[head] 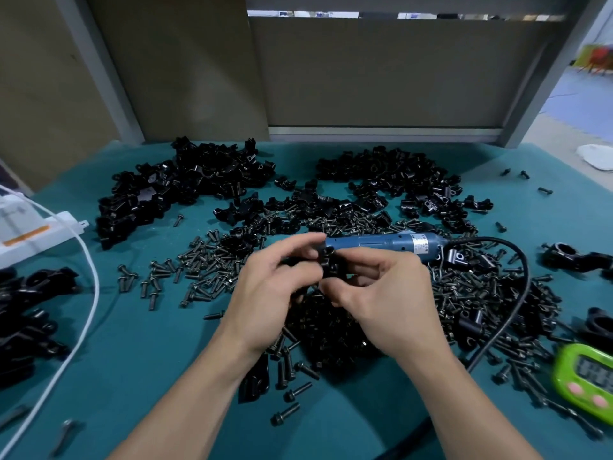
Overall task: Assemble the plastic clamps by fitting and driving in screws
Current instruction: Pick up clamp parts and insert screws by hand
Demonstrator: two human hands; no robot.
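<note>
Firstly, at far left, a white cable [89,277] crossed the teal counter [149,343], with a heap of black clamp parts [185,184] behind it. Loose screws [199,270] lay scattered to the right of these, across the middle of the counter. The left hand [268,287] was raised above them, its grip narrow, thumb and forefinger pinching the left side of one clamp [326,260]. The clamp was held off the counter, between both hands. The right hand [381,293] met it from the other side, its grip closed on the clamp's right and lower edges, fingers curled.

Judged from its look, the clamp was light, rigid moulded plastic with a glossy, perhaps slippery surface. It was best taken by its flat outer faces, leaving the screw hole free. The screws, small and metal, would roll readily and suit a fingertip pinch at the shank.

Fingers covered most of the clamp, so whether a screw was seated could not be told. Behind the hands a blue electric screwdriver [374,244] lay on the screws, its bit hidden. A black cord [517,293] trailed right from the tool. A green timer [587,376] was cut off at the frame's right edge, its display unreadable.
</note>
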